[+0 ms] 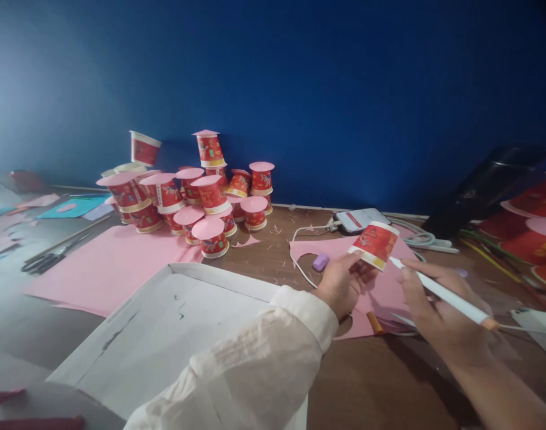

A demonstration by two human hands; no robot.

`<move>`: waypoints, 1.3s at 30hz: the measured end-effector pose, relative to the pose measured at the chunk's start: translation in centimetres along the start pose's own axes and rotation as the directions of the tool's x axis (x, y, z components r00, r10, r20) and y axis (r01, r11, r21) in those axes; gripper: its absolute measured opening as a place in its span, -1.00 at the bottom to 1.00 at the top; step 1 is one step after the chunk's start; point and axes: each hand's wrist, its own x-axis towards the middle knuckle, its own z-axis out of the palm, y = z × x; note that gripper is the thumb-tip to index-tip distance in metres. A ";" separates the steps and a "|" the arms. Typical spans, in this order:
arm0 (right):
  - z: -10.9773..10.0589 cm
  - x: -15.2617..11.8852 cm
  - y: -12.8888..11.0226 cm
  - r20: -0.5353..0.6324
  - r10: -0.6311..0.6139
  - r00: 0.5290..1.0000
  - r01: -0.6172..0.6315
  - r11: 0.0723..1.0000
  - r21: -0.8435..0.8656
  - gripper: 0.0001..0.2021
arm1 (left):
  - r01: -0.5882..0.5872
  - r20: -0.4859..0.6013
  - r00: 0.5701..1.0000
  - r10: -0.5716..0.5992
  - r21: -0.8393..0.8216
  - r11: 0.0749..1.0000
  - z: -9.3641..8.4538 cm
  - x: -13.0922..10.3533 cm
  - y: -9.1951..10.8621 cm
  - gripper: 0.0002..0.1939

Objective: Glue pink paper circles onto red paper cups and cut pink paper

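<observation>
A red printed paper cup (375, 243) with white rims is tilted in my left hand (342, 282), fingers closed on its lower side. My right hand (454, 316) grips a white pen-shaped tool (450, 295) with an orange end and a cord. The tool's tip is close to the cup's yellow-banded edge; whether it touches I cannot tell. Beneath both hands lies pink paper (383, 298) with round cut-outs. A purple block (321, 261) sits beside my left hand, and a small orange-brown piece (375, 323) lies below it.
Several red cups with pink paper discs (209, 228) are stacked by the blue wall (327, 107). A phone (361, 220) with a cable lies behind my left hand. Left are a white box lid (196, 316), pink sheets (107, 272) and scissors (53, 258); right, a black bottle (474, 185).
</observation>
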 end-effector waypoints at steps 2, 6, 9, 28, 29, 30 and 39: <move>0.1 -0.1 0.0 0.011 -0.003 1.000 0.003 1.000 0.016 -0.78 | -0.005 0.018 1.000 0.005 0.014 1.000 0.0 -0.1 0.0 -0.76; 0.6 -0.4 0.2 -0.002 -0.032 0.999 0.032 0.998 0.061 -0.80 | 0.002 0.030 1.000 -0.003 0.027 1.000 0.1 -0.3 0.1 -0.74; 0.8 -0.5 0.4 0.010 0.006 1.000 -0.007 0.998 0.060 -0.78 | 0.007 0.029 1.000 -0.008 0.034 0.999 0.1 -0.4 0.1 -0.73; 1.2 -1.2 1.3 0.070 0.070 0.995 -0.077 0.991 0.109 -0.73 | 0.010 0.049 0.999 -0.015 0.103 0.995 -0.1 0.0 0.0 -0.78; 1.2 -1.2 1.3 0.075 0.075 0.994 -0.083 0.990 0.110 -0.72 | 0.003 0.056 0.998 -0.009 0.101 0.995 -0.1 0.0 -0.1 -0.78; 1.2 -1.1 1.3 0.072 0.080 0.994 -0.087 0.991 0.105 -0.72 | -0.003 0.061 0.998 -0.003 0.100 0.995 -0.2 0.0 -0.1 -0.79; 1.3 -0.8 1.2 0.034 0.094 0.995 -0.096 0.993 0.068 -0.73 | 0.013 0.053 0.998 -0.019 0.100 0.995 0.1 -0.3 0.1 -0.73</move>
